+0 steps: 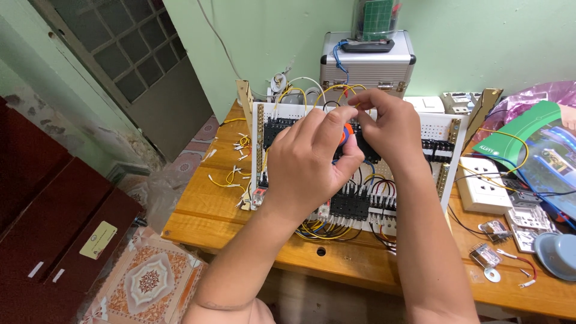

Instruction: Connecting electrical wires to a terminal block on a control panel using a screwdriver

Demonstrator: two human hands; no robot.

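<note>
Orange showed where the small tool (343,135) sat, pinched in the left hand (309,162) before the white wiring panel (441,129). Right hand (390,129) closed fingertips on its tip; steady, light pressure seemed wise there.

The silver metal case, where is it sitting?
In the head view the silver metal case stands at the back of the wooden table, against the green wall, right behind the white wiring board.
</note>
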